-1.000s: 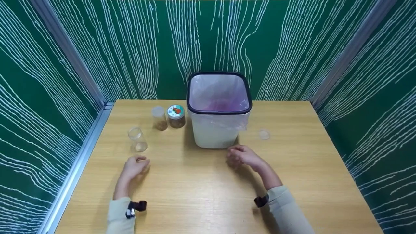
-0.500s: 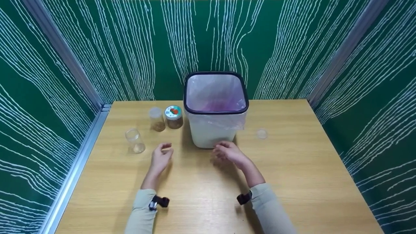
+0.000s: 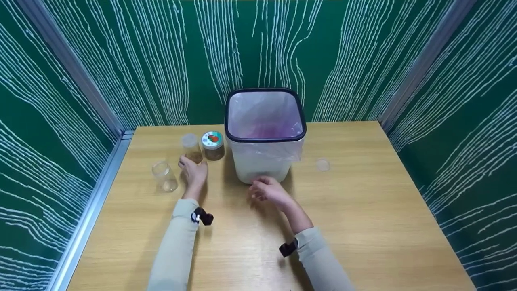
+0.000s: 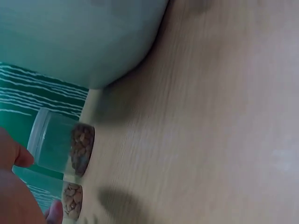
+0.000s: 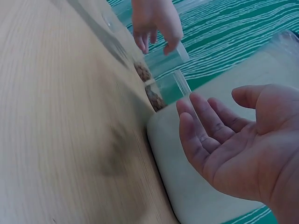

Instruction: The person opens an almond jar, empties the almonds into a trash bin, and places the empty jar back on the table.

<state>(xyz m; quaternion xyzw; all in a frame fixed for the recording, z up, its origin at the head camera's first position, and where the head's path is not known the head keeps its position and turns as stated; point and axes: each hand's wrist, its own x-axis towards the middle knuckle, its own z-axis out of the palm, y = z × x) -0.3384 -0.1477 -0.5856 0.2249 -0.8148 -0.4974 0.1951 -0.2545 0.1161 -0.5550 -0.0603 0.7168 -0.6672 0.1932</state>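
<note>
A person in pale sleeves (image 3: 174,246) is working at a wooden table (image 3: 383,226), with the left hand (image 3: 194,170) hovering against the lower front of a plain-lidded jar (image 3: 191,148). Its thumb and fingers are standing parted and slightly bent, and whether their tips are touching the jar cannot be told. The right hand (image 3: 270,190) is hanging just in front of the base of a white bin (image 3: 260,159), its fingers loosely curling, thumb apart, holding nothing. The plain-lidded jar is standing toward the back left of the table, brown pieces filling its lower part. Just beside it, between it and the bin, a jar with a printed lid (image 3: 213,146) is also holding brown pieces. Nearer the person, at left, a clear, lidless jar (image 3: 164,174) is standing. A clear disc (image 3: 323,165) is lying right of the bin, whose dark rim (image 3: 264,140) is framing a translucent liner (image 3: 266,111). Behind, a green wall (image 3: 250,44) is showing wavy white lines.
</note>
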